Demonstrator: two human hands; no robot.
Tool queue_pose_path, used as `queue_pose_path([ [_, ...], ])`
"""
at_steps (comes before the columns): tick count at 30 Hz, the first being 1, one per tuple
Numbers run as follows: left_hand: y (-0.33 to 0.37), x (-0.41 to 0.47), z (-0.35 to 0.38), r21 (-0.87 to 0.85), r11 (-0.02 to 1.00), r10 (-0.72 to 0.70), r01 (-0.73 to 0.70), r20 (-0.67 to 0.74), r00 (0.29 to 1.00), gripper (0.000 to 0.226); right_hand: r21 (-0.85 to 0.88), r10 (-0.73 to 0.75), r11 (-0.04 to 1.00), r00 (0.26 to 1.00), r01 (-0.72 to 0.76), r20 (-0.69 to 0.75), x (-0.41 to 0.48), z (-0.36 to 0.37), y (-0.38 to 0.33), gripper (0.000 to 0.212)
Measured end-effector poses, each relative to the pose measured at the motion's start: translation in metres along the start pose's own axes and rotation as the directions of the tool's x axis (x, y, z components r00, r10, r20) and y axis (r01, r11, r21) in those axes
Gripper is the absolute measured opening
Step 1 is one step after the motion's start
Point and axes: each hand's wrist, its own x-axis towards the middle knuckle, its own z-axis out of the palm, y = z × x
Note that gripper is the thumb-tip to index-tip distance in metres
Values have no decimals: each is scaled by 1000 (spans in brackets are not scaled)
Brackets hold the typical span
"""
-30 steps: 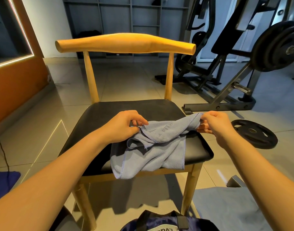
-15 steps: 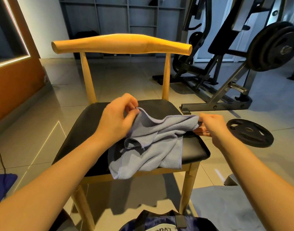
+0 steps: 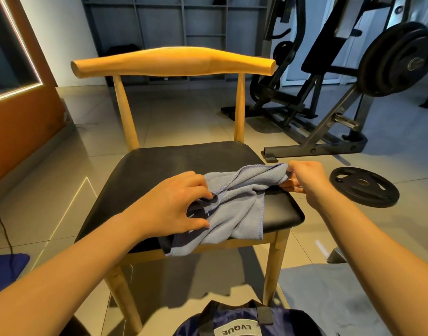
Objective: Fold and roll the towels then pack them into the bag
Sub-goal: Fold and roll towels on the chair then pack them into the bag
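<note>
Head view, left hand (image 3: 174, 204), right hand (image 3: 305, 178) gripping towel (image 3: 239, 202)

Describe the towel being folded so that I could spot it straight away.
Find the wooden chair with the black seat. On the seat's front right lies a crumpled blue-grey towel, one edge hanging over the front. Unlike the grey towel flat on the floor, it is bunched up and held by the left hand and right hand.
</note>
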Motion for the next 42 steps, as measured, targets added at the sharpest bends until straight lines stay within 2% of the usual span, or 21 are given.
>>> queue_pose_path([
  [3,-1,3,11,144,985,108,-99,-57,992,27,2,3,1000,1000,-3,-2,0,-1,1,16],
  [5,-1,4,15,153,984,115,-92,-149,982,20,2,-1,1000,1000,1,-7,1,-1,2,18],
  [7,-1,4,9,-8,999,-52,51,-277,960,16,12,-15,1000,1000,16,-13,0,-1,1,17],
  [8,-4,4,3,-133,982,-172,133,-342,924,12,36,-27,999,999,28,-22,-2,-1,-2,17],
  [10,-16,6,-14,-364,892,-418,267,-440,795,7,120,-52,991,997,59,-54,-6,1,-8,18],
  [12,-32,7,-39,-533,766,-617,360,-451,645,7,150,-113,981,990,125,-85,-13,2,-21,19],
  [14,-45,6,-64,-621,675,-713,398,-410,569,3,85,-223,970,974,226,-48,-21,0,-40,18],
  [17,-54,1,-92,-686,607,-762,400,-361,538,9,29,-354,935,935,354,30,-31,-6,-74,20],
  [20,-55,-4,-114,-728,574,-775,376,-334,536,9,82,-384,923,913,376,136,-43,-18,-108,25],
  [23,-56,-13,-134,-721,585,-770,373,-347,536,11,149,-410,912,868,382,280,-56,-26,-139,7],
  [24,-56,-15,-142,-717,588,-770,374,-354,532,12,166,-425,905,865,393,268,-60,-25,-148,6],
  [27,-47,-19,-163,-685,629,-740,367,-383,554,14,197,-449,884,888,424,103,-73,-19,-162,10],
  [28,-44,-20,-169,-673,643,-730,365,-395,558,15,236,-443,881,891,411,102,-80,-17,-166,12],
  [31,-37,-25,-187,-669,641,-731,377,-381,566,13,315,-452,871,867,377,211,-103,-22,-176,13],
  [34,-34,-33,-205,-646,623,-725,441,-266,635,11,378,-523,833,798,404,299,-129,-33,-187,22],
  [36,-30,-37,-218,-711,568,-712,414,-173,680,10,461,-570,790,760,404,311,-138,-41,-193,21],
  [38,-26,-39,-229,-854,437,-682,283,-110,723,12,515,-584,766,751,384,309,-143,-46,-198,24],
  [42,-27,-39,-236,-968,239,-602,79,-84,794,17,557,-580,755,748,346,322,-139,-50,-202,28],
])
